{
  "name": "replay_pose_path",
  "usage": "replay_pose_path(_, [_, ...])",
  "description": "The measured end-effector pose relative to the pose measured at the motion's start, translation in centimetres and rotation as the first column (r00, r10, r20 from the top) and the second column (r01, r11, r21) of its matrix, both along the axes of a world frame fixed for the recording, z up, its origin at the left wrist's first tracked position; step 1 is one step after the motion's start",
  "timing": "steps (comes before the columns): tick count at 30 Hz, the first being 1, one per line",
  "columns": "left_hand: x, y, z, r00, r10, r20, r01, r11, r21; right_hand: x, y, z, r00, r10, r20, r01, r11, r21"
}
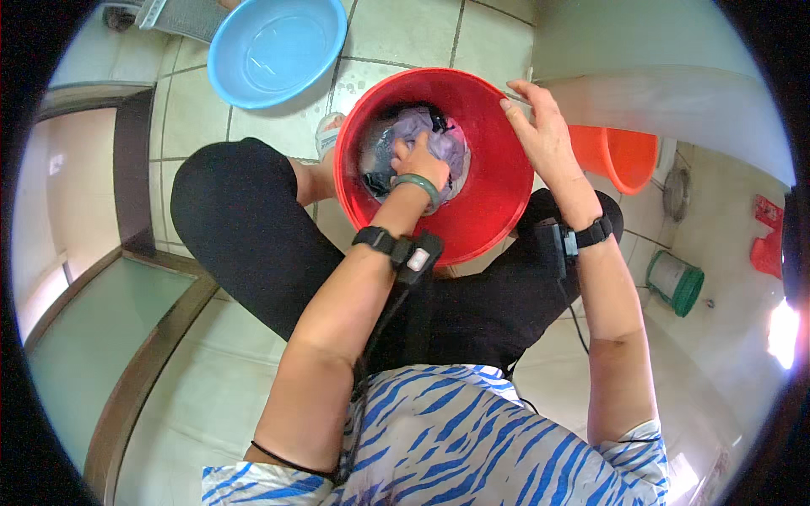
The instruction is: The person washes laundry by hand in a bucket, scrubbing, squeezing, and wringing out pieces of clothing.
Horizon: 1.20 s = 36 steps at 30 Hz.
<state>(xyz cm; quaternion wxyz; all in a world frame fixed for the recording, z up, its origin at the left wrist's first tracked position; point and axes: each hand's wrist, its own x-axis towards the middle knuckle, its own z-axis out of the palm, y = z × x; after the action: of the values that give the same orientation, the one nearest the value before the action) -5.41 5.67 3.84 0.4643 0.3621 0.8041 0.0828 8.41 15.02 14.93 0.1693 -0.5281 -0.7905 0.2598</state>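
Left hand (420,164), grip unclear, touches lilac cloth (453,150); right hand (544,133) open at red bucket (491,177); we expect limp heft: gather folds.

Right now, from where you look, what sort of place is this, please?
Probably a bathroom or a home laundry area, though I cannot be sure. The signs are the tiled floor with wet spots, the wide blue basin and the red bucket with purple cloth in it.

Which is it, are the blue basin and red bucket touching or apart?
Apart: the head view shows floor tiles between the basin and the bucket.
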Motion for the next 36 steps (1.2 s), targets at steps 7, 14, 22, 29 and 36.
replay_pose_path(7, [2.4,1.3,-3.2,0.952,-0.298,-0.077,0.263,0.918,-0.298,0.7,2.7,-5.3,0.98,0.091,0.178,-0.112,0.988,0.108])
replay_pose_path(14, [1.6,2.3,-9.6,0.923,-0.336,-0.185,0.264,0.907,-0.328,0.6,2.8,-5.4,0.999,0.035,0.024,-0.03,0.983,-0.183])
replay_pose_path(22, [-0.4,6.0,-10.8,0.792,-0.606,0.07,0.586,0.725,-0.361,0.4,2.0,-5.5,1.0,-0.001,0.002,0.002,0.983,-0.185])
replay_pose_path(29, [-1.5,3.7,-8.3,0.694,-0.699,-0.171,0.576,0.682,-0.45,0.1,2.8,-6.5,0.998,0.024,-0.065,-0.038,0.977,-0.209])
replay_pose_path(36, [2.4,-0.1,-5.0,0.574,-0.808,-0.132,0.634,0.541,-0.553,1.1,3.0,-6.7,0.999,0.028,-0.02,-0.032,0.971,-0.236])
